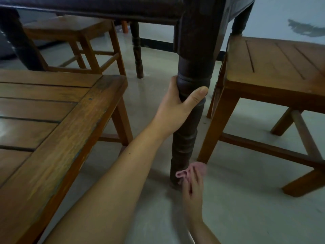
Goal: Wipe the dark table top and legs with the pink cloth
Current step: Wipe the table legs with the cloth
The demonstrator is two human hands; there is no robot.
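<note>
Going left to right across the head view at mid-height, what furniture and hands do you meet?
Slatted brown wooden bench top → left hand gripping the dark turned table leg → brown wooden stool. Lower down, the right hand presses the pink cloth against the same leg's foot.

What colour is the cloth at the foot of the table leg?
Pink, clearest in the head view: cloth.

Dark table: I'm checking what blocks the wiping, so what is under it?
Under the dark table stand a wooden stool and its turned legs, the near leg held by the left hand. The floor behind that leg is hidden.
</note>
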